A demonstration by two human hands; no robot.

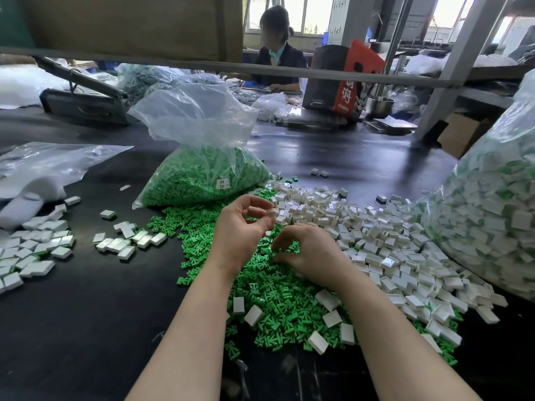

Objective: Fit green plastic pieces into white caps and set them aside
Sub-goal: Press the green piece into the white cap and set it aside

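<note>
Your left hand (243,230) hovers above the loose heap of small green plastic pieces (269,287), fingers curled, thumb and forefinger meeting in a ring. Whether something small sits between those fingertips, you cannot tell from here.

Your right hand (311,254) lies low on the same green heap, fingers bent down into it, thumb and forefinger tips close together at the pieces. A firm hold on one piece is not visible; the grip is hidden by the fingers.

Green pieces: matte, moulded, T-like with prongs, far too many to count, spread from your wrists up to a clear, crinkled plastic bag of green pieces (202,172) with a small white label on its side.

The glossy white rectangular plastic caps (362,235), box-shaped, some showing an open slot, lie in a heap just right of the green one, touching and overlapping it. Seven or so lie scattered on the green pieces near your forearms.

To your left, well apart, are finished white caps with green showing at their edges (121,241), two loose clusters on the dark smooth table (86,328). At far right bulges a large clear bag of white-and-green assembled caps (492,215).

Across the table sits one person in dark clothing (279,62), beside a red and black carton (341,79).
</note>
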